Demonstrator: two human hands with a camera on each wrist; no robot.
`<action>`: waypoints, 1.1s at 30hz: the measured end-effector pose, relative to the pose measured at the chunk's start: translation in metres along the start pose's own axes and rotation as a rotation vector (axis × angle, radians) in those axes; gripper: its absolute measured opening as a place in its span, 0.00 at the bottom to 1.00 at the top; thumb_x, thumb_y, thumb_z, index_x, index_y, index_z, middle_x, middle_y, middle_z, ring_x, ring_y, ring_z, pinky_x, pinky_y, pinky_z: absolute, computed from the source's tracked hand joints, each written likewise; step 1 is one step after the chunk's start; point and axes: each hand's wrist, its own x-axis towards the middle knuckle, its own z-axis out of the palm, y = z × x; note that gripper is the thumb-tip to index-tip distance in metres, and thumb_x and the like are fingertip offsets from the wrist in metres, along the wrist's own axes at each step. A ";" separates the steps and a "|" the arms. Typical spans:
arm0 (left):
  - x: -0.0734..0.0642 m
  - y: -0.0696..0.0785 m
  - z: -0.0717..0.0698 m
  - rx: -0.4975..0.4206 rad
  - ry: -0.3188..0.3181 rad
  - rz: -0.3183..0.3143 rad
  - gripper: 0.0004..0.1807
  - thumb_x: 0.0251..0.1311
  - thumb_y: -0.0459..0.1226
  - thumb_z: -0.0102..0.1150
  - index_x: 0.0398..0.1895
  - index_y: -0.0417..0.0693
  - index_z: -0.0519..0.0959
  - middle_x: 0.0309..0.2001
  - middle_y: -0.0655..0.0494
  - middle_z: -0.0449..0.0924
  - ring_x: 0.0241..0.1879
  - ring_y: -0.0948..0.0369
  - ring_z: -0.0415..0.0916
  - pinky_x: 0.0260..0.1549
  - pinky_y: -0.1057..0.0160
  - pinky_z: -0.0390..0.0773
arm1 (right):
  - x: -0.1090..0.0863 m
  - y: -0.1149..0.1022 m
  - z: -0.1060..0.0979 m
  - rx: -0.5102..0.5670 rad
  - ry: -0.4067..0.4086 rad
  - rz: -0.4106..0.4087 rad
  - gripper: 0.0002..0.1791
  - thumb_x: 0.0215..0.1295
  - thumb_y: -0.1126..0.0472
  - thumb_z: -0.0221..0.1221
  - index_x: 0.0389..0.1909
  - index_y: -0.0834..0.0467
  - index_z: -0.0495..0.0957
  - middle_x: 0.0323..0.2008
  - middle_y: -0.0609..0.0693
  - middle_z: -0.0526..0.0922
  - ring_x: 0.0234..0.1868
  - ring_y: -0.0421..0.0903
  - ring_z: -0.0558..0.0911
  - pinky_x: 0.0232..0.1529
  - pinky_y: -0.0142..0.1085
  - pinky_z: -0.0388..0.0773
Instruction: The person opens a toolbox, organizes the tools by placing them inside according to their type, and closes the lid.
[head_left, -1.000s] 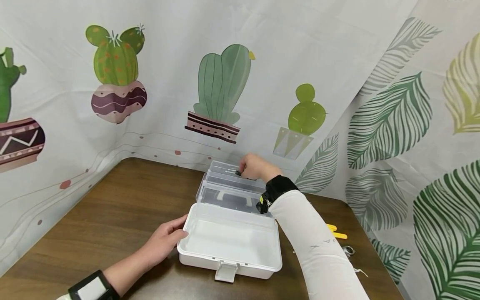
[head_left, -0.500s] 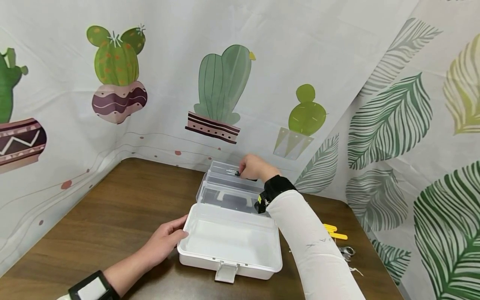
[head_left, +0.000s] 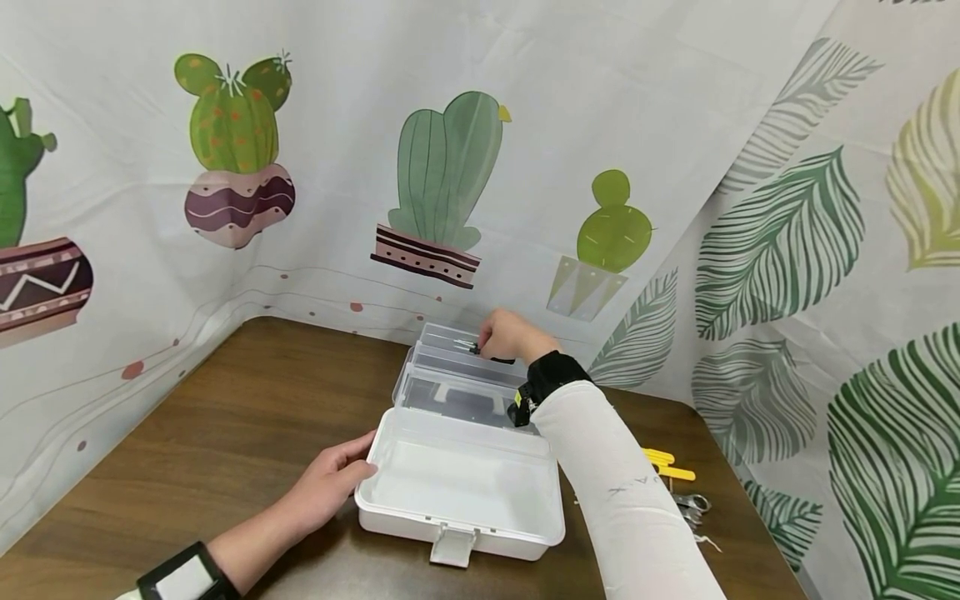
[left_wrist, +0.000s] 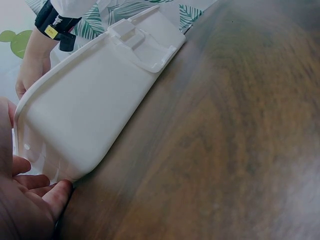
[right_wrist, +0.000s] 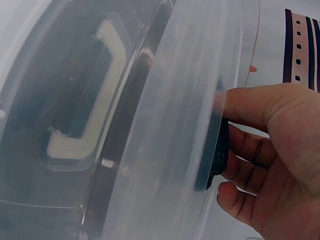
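Note:
A white plastic storage box (head_left: 457,483) lies on the table with its clear lid (head_left: 457,396) folded back. My left hand (head_left: 330,479) grips its left side, thumb at the rim and fingers against the outer wall, as the left wrist view shows. Behind the lid stands a translucent tray (head_left: 442,358). My right hand (head_left: 513,337) is at that tray, fingers bent around a dark textured handle (right_wrist: 220,150) partly hidden by the tray wall. Thin metal shafts (head_left: 463,343) extend left of the fingers; the tool's exact kind cannot be made out.
On the right, partly behind my sleeve, lie yellow-handled items (head_left: 675,473), a shiny metal ring-ended item (head_left: 697,502) and a white string-like piece (head_left: 708,543). A latch (head_left: 452,546) hangs at the box's front. A printed cloth (head_left: 337,208) closes off the back.
My right forearm has shifted slightly left, showing more of the metal item. A bit more of the thin shafts appears beside my right fingers. My left hand and the box stay put.

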 end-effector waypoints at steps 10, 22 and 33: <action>-0.001 -0.003 0.000 -0.012 0.004 0.002 0.33 0.71 0.34 0.53 0.77 0.32 0.61 0.76 0.34 0.62 0.67 0.47 0.71 0.51 0.70 0.79 | 0.002 0.000 0.003 -0.013 -0.005 -0.004 0.03 0.59 0.63 0.67 0.27 0.54 0.87 0.30 0.44 0.85 0.32 0.43 0.77 0.35 0.33 0.74; 0.000 -0.003 0.001 0.014 0.018 -0.001 0.32 0.72 0.34 0.52 0.77 0.33 0.62 0.76 0.36 0.64 0.71 0.45 0.66 0.52 0.76 0.74 | 0.002 0.001 0.002 0.029 -0.022 0.006 0.04 0.59 0.63 0.68 0.26 0.54 0.86 0.26 0.42 0.83 0.30 0.42 0.75 0.33 0.32 0.73; 0.002 -0.004 0.000 -0.019 0.005 0.006 0.33 0.72 0.34 0.51 0.77 0.33 0.60 0.76 0.34 0.62 0.70 0.44 0.68 0.52 0.72 0.77 | 0.002 0.001 0.000 0.042 -0.046 0.023 0.04 0.61 0.62 0.66 0.27 0.54 0.86 0.26 0.41 0.81 0.31 0.42 0.74 0.34 0.33 0.72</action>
